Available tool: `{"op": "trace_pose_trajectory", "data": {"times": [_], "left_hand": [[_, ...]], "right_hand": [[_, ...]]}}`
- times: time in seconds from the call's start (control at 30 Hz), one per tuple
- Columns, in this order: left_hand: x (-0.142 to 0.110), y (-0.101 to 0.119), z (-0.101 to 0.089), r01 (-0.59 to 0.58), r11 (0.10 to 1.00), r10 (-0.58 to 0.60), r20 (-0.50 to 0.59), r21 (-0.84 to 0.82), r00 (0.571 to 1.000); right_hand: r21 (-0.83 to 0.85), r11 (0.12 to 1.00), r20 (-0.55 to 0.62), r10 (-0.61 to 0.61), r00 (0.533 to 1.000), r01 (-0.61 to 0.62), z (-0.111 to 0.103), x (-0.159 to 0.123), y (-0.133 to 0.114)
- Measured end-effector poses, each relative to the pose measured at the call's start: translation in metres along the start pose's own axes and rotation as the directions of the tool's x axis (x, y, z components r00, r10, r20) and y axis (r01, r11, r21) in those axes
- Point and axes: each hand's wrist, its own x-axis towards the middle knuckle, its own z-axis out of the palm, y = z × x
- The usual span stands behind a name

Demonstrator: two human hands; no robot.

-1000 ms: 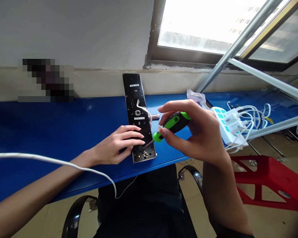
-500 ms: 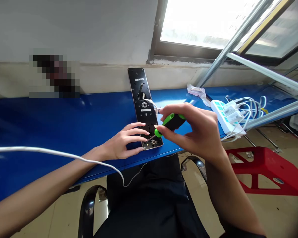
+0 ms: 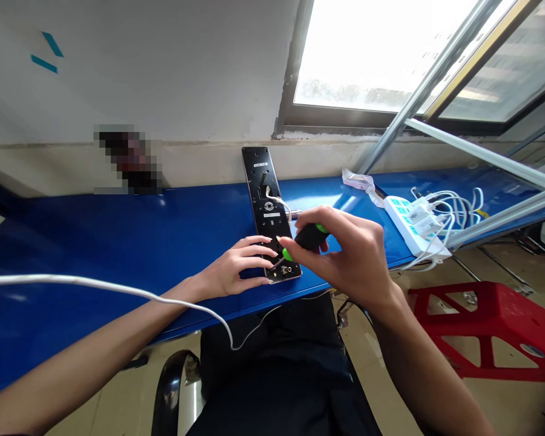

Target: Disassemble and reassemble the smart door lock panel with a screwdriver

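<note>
The long black metal lock panel (image 3: 267,203) lies mid-frame on the blue table (image 3: 118,242), my left hand (image 3: 234,269) spread across it, apparently steadying it, while my right hand (image 3: 345,260) pinches a green-and-black screwdriver (image 3: 307,237) against it.

I'm watching a bare left hand (image 3: 234,272) and a bare right hand (image 3: 345,260) on my feed — a thin white cable (image 3: 118,286) is running over the left forearm (image 3: 118,327) — while dark trousers (image 3: 272,381) are showing below them.

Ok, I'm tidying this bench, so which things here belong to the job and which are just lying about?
In use: right hand holding green-handled screwdriver; left hand on black lock plate.
Lying about: white power strip, plastic bag, red plastic stool.
</note>
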Motion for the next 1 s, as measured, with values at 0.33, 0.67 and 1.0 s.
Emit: {"op": "trace_pose_trajectory", "data": {"times": [0.33, 0.67, 1.0], "left_hand": [[-0.003, 0.003, 0.001, 0.045, 0.987, -0.047, 0.011, 0.157, 0.999], [0.001, 0.008, -0.003, 0.108, 0.986, -0.115, 0.047, 0.127, 0.992], [-0.001, 0.003, -0.004, 0.086, 0.990, -0.094, 0.067, 0.112, 0.993]], "right_hand": [[-0.178, 0.983, 0.223, -0.005, 0.975, 0.045, -0.005, 0.017, -0.022], [0.127, 0.991, 0.502, -0.108, 0.858, 0.050, -0.021, 0.022, -0.015], [0.119, 0.991, 0.328, -0.094, 0.940, 0.058, -0.009, 0.017, -0.005]]}}
